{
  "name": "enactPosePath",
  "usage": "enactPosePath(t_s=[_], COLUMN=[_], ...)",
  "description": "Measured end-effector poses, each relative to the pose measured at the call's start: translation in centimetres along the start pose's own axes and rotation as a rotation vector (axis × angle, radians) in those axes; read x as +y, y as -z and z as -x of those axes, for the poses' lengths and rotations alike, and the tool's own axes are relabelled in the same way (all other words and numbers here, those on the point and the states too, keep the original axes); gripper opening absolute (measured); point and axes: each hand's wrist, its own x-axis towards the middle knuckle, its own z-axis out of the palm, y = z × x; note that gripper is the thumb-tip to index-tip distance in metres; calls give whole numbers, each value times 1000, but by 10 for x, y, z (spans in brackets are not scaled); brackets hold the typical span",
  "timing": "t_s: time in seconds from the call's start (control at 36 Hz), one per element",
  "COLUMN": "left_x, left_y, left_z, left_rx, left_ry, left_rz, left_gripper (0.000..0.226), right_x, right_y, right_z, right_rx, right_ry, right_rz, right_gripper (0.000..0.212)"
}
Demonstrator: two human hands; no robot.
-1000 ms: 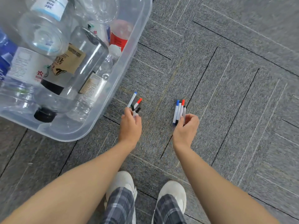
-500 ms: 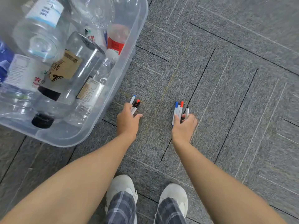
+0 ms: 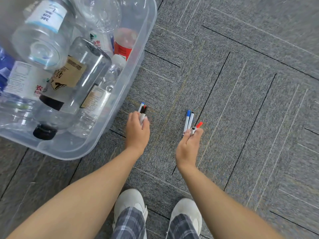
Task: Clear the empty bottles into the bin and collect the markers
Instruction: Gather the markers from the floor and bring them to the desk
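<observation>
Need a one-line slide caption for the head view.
Both hands hold markers above grey carpet, left hand beside the clear bin of empty bottles, right hand further right.

Single head-worn wide-angle view faces steeply down, close above the carpet floor [image 3: 224, 83], bin [image 3: 131, 107] at upper left.

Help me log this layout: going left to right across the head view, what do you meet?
Clear bin of bottles → left hand gripping markers → right hand gripping markers → bare carpet.
</observation>
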Motion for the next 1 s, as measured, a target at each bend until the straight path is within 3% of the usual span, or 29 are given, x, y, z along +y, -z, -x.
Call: enactPosePath(t_s=[0.25, 0.47, 0.56, 0.72, 0.86, 1.0], left_x=[-9, -2, -2, 2, 19, 28], left_y=[9, 11, 9, 8, 5, -3], left_z=[-6, -28, -36, -31, -13, -6], left_rx=[20, 10, -33, -123, -202, -189], left_ry=[-3, 165, 209, 118, -16, 49], left_rz=[15, -128, -200, -245, -171, -44], left_gripper=[9, 40, 41, 20, 32, 34], right_x=[-10, -6, -9, -12, -13, -17], right_y=[1, 5, 5, 6, 7, 2], right_z=[-7, -22, -26, -30, -27, -30], right_rx=[40, -18, -38, -36, -58, -25], right_ry=[11, -80, -127, -175, -116, -185], right_rz=[-35, 75, 122, 122, 135, 97], right_gripper=[9, 23, 24, 10, 10, 21])
